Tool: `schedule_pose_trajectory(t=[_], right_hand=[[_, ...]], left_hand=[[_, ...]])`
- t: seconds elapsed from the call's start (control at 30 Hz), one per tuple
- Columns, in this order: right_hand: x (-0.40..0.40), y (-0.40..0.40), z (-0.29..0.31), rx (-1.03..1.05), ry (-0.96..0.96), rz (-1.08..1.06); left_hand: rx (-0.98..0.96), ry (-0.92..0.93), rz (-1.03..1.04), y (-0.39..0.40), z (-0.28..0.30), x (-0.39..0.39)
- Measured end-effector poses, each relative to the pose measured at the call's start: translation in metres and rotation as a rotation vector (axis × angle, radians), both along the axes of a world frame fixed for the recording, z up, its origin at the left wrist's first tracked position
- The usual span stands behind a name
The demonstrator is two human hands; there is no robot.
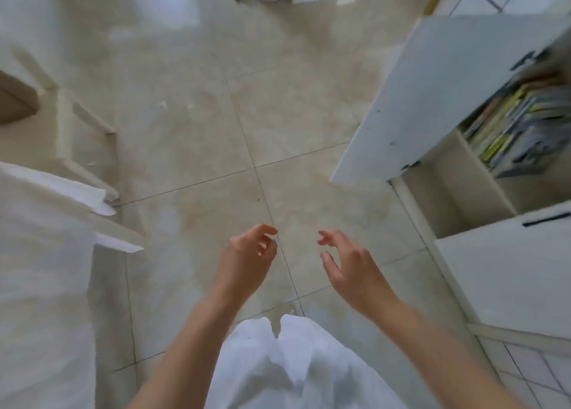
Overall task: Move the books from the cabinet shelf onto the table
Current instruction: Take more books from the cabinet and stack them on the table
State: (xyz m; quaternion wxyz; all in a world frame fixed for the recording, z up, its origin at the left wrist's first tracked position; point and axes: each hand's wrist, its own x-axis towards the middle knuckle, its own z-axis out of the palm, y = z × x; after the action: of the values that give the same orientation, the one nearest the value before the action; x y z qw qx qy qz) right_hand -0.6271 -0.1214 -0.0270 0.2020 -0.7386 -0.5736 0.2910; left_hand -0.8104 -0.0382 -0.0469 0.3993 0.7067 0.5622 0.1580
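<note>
Both hands are held empty above the tiled floor, left hand [251,249] and right hand [346,262] apart, fingers loosely curled. Books [513,130] are packed in the cabinet [432,99], up and right of the right hand. If one is tugged, neighbours could be dragged out.

Both forearms are bare, with no sleeves in view. The left hand [251,254] and right hand [349,265] wear nothing. Loose white trousers [287,365] (softly creased) cover the legs.
</note>
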Motion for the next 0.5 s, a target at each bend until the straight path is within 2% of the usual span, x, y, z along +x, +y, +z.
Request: schedule_pose_trajectory(t=[0.2, 0.5], right_hand=[[0.094, -0.037, 0.003, -0.025, 0.033, -0.311], [0.187, -0.043, -0.002, 0.026, 0.196, -0.78]], left_hand=[[-0.035, -0.041, -0.244, 0.001, -0.003, 0.12], [-0.072, 0.027, -0.559, 0.028, -0.012, 0.255]])
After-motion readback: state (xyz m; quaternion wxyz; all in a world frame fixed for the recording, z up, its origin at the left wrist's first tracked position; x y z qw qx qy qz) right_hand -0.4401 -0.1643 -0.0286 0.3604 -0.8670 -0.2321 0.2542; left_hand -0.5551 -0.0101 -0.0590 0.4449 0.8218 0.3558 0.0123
